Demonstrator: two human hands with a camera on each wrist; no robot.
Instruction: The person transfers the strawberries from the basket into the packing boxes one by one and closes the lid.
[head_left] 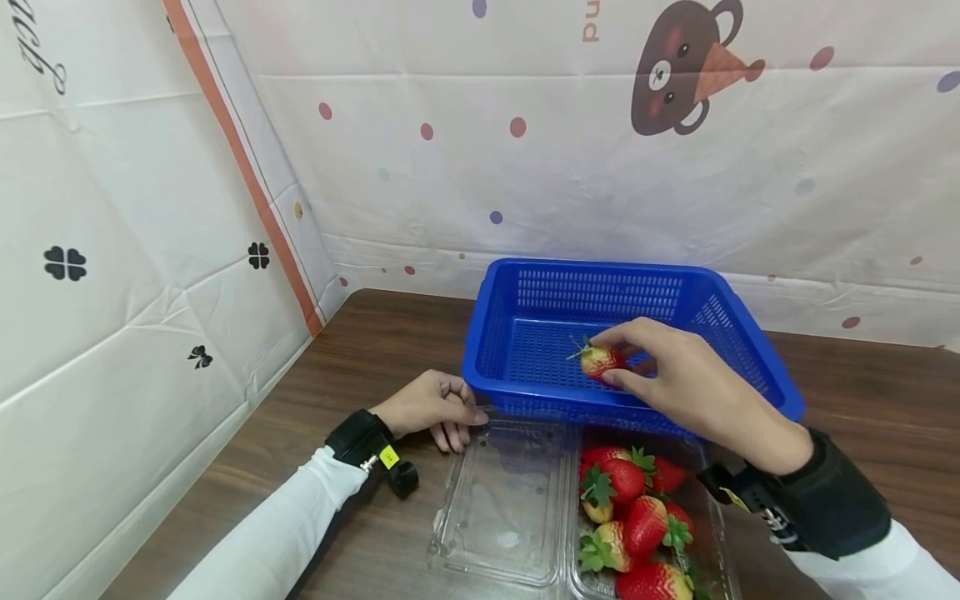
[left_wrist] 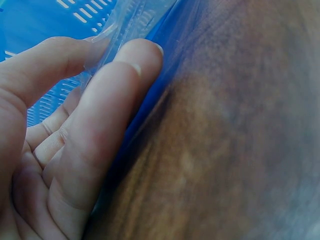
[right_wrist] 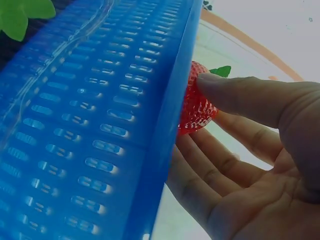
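Observation:
My right hand (head_left: 697, 379) holds a strawberry (head_left: 600, 361) between thumb and fingers, over the near part of a blue plastic basket (head_left: 487, 333). The right wrist view shows the red strawberry (right_wrist: 197, 102) just past the basket's rim (right_wrist: 170, 105). At the basket's near left corner, my left hand (head_left: 435, 408) pinches the edge of a clear plastic lid (head_left: 510, 500); its thumb and fingertips meet on the clear plastic (left_wrist: 107, 47) in the left wrist view. Several strawberries (head_left: 645, 525) with green leaves lie in the clear tray (head_left: 720, 533) joined to the lid.
Brown wood-grain table (head_left: 390, 333) lies under everything. White printed sheets (head_left: 420, 183) hang behind and to the left. Close in front of the basket sit the lid and tray. Each wrist wears a black strap (head_left: 360, 437) with a small camera.

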